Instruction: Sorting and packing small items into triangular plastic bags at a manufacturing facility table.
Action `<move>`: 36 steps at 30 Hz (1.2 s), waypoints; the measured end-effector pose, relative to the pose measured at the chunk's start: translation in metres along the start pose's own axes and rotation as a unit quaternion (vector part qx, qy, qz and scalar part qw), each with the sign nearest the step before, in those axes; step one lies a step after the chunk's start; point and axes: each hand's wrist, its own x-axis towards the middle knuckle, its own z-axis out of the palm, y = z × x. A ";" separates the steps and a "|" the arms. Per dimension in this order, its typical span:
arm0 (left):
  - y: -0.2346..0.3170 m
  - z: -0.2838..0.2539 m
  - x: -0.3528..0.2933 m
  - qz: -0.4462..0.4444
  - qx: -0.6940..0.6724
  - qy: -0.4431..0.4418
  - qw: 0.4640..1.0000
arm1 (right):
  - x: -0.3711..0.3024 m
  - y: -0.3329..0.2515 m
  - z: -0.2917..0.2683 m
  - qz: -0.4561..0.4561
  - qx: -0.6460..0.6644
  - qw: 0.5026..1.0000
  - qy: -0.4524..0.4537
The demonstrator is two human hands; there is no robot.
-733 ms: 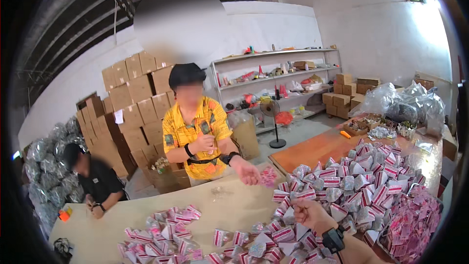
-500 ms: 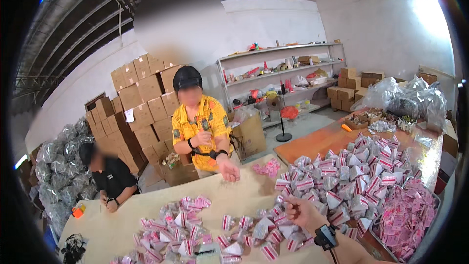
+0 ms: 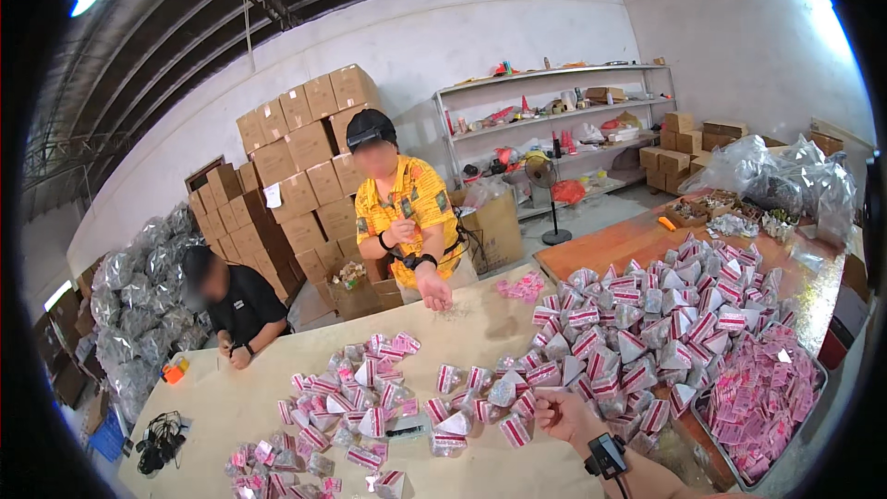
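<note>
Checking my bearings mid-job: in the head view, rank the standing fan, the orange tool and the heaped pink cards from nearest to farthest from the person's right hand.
From the right hand:
1. Heaped pink cards: to its right.
2. Orange tool: ahead and to the right.
3. Standing fan: farthest ahead, on the floor.

Right hand (image 3: 561, 416): grip unclear; forearm (image 3: 654, 480) cut off by lower edge.

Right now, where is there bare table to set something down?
Bare: cream tabletop between the black cables and left packet pile, and, nearer, between that pile and the right forearm. Crowded: the packet heap beyond the right hand, and pink pieces far right.
</note>
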 end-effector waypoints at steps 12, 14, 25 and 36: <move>-0.035 0.019 -0.015 -0.233 -0.586 0.011 0.776 | 0.015 0.022 -0.035 0.031 0.005 0.998 0.047; -0.030 0.018 -0.016 -0.224 -0.589 0.003 0.776 | 0.018 0.024 -0.043 0.034 0.001 0.999 0.040; -0.010 0.025 -0.020 -0.220 -0.409 0.046 0.885 | 0.015 0.024 -0.072 0.066 0.025 0.989 0.127; -0.063 0.043 -0.018 -0.058 -0.215 0.075 0.972 | 0.009 0.035 -0.084 0.077 0.012 0.988 0.137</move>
